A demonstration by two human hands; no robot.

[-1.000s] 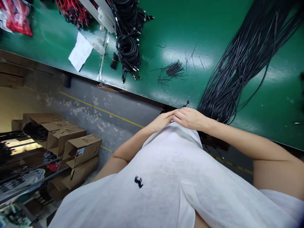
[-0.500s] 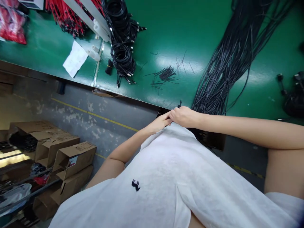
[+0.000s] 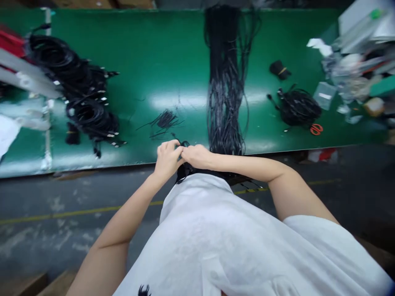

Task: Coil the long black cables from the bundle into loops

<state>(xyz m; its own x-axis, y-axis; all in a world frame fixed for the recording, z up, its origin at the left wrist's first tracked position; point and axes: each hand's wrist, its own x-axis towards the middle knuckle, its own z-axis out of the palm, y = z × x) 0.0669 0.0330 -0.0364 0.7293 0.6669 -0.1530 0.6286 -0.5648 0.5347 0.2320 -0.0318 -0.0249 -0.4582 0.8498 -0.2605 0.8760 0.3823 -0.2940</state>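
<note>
At the table's front edge, my left hand (image 3: 167, 158) and my right hand (image 3: 197, 156) meet with bent fingers. Both are closed on a black cable (image 3: 182, 174), part of which hangs below the fingers against the white shirt. A small end of it sticks up above the hands. The fingertips overlap, so the exact grip is partly hidden. Just beyond them lies a small pile of short black ties (image 3: 166, 119). To the right of the hands, a long bundle of straight black cables (image 3: 225, 102) stretches across the table.
Coiled black cables (image 3: 89, 117) are stacked on the left of the green table (image 3: 160, 53). On the right are another cable coil (image 3: 299, 107), orange-handled scissors (image 3: 316, 129), a banded black bundle (image 3: 279, 70) and a heap of plastic bags (image 3: 352, 74).
The view has swung right, bringing the scissors and plastic bags into sight. My left hand's wrist has lifted, and more of the black cable shows between the hands.
</note>
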